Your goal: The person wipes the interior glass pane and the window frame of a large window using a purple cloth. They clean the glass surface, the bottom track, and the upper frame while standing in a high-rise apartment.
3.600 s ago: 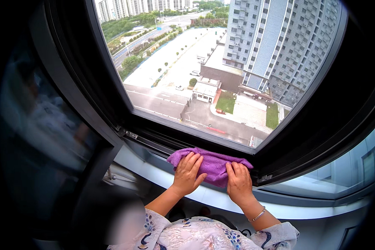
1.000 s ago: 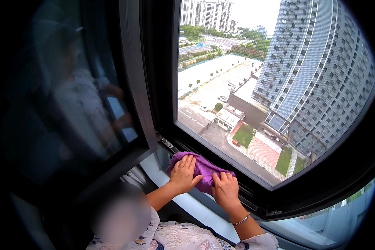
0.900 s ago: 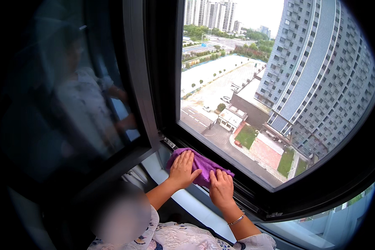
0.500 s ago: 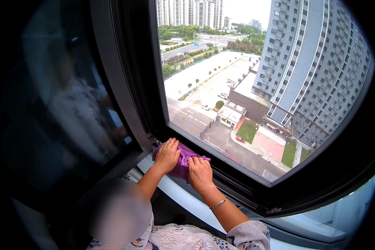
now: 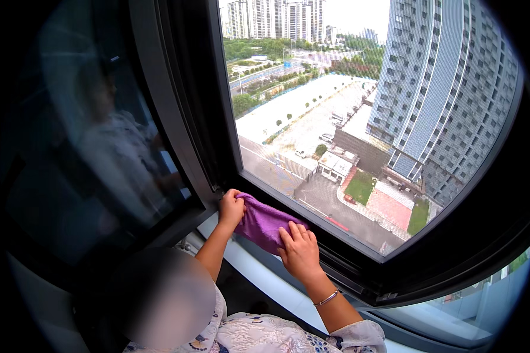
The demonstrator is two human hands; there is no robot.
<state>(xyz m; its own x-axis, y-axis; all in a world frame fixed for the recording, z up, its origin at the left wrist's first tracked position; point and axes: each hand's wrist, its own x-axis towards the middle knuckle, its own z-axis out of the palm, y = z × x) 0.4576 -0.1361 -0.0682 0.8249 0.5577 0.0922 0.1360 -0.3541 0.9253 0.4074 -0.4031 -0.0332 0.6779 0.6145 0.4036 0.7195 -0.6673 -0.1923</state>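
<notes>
A: At the lower left corner of the dark window frame [image 5: 359,259], where is the purple cloth [image 5: 264,222]?

B: On the bottom rail. Left hand [image 5: 231,207] grips its corner end, fingers curled; right hand [image 5: 300,253] presses flat, fingers extended.

A: Obstructions?

B: The upright frame post [image 5: 218,106] abuts the left hand. The pale sill [image 5: 265,282] lies below.

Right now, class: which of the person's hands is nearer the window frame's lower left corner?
Left. The left hand grips the purple cloth at that corner; the right hand presses the cloth farther along the sill.
</notes>
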